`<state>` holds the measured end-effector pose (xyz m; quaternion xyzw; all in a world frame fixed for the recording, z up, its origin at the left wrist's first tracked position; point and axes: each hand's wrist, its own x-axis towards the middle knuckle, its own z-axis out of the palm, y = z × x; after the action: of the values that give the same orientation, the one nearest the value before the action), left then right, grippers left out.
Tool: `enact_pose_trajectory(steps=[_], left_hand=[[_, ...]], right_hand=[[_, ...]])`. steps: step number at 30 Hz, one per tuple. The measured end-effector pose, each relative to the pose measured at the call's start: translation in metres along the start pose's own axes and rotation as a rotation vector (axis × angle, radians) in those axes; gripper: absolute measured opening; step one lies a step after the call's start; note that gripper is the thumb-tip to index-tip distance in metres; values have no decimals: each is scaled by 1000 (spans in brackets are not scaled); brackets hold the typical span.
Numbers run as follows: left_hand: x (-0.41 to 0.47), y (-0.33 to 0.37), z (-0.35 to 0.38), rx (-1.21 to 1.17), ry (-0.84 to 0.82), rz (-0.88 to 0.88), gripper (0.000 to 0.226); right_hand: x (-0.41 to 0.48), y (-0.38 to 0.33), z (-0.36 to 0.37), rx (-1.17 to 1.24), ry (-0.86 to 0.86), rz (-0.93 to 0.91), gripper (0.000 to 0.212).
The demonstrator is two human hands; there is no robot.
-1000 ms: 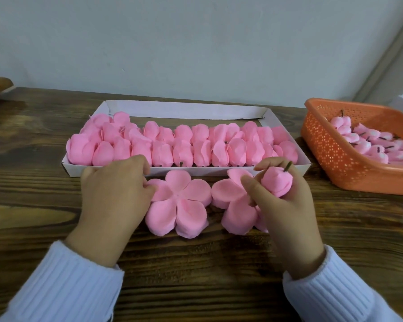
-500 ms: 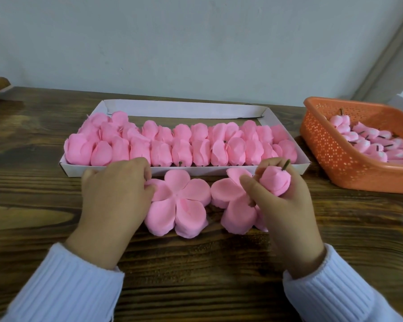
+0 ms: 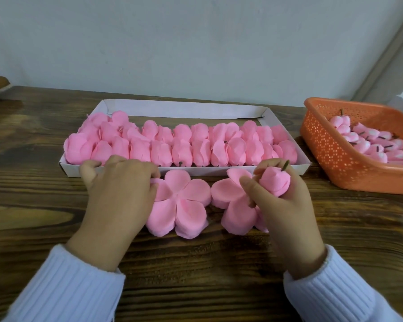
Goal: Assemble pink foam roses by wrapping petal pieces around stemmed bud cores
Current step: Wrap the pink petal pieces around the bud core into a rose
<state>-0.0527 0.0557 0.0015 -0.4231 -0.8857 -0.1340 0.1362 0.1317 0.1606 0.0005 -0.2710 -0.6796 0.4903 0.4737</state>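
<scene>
On my feed, the right hand's (image 3: 286, 205) thumb and curled fingers (image 3: 249, 189) grip a rounded pink foam bud core (image 3: 275, 184). Its thin dark stem (image 3: 285, 165) pokes up and away from me. That hand is raised over a flat five-lobed pink foam petal piece (image 3: 233, 205) lying on the dark wooden table (image 3: 196, 275).

The left hand's (image 3: 117, 196) thumb and forefinger pinch the left lobe of a second, matching petal piece (image 3: 184, 203), which lies flat just beside the first. Its other fingers are bent, close to the front wall of a shallow white cardboard tray (image 3: 184, 109). I see two rows of finished pink foam roses (image 3: 182, 147) packed in that tray. At far right stands an orange perforated plastic basket (image 3: 330, 154) holding more stemmed pink buds (image 3: 370, 145). White ribbed sleeves (image 3: 68, 287) cover both wrists.
</scene>
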Motion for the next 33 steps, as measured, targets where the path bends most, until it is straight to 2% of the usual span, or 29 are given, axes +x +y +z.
enact_pose_trajectory(steps=[2, 6, 10, 12, 15, 21, 25, 27, 30, 33], left_hand=[[-1, 1, -1, -3, 6, 1, 16], [1, 2, -3, -25, 1, 23, 21], [4, -5, -3, -193, 40, 99, 18], [6, -9, -3, -390, 23, 115, 13], [9, -11, 0, -678, -7, 40, 8], [10, -7, 5, -1070, -104, -215, 25], [9, 4, -5, -1516, -259, -378, 13], [9, 12, -12, -1575, -335, -340, 25], [11, 28, -21, -1642, -352, -255, 14], [12, 43, -23, -1606, -359, -195, 18]], right_hand=[[0, -1, 0, 6, -2, 10, 15], [-1, 0, -1, -25, -21, 10, 20], [0, 0, -2, -48, -32, 14, 23], [0, -2, -1, -46, -32, 17, 18], [0, -3, 0, -41, -31, 46, 12], [0, -3, 0, -32, -32, 52, 13], [-2, -3, 1, -17, -34, 29, 12], [-2, -4, 1, 19, -6, 8, 12], [-2, -5, 1, 58, 22, 36, 15], [-2, -6, 1, 115, 2, 97, 12]])
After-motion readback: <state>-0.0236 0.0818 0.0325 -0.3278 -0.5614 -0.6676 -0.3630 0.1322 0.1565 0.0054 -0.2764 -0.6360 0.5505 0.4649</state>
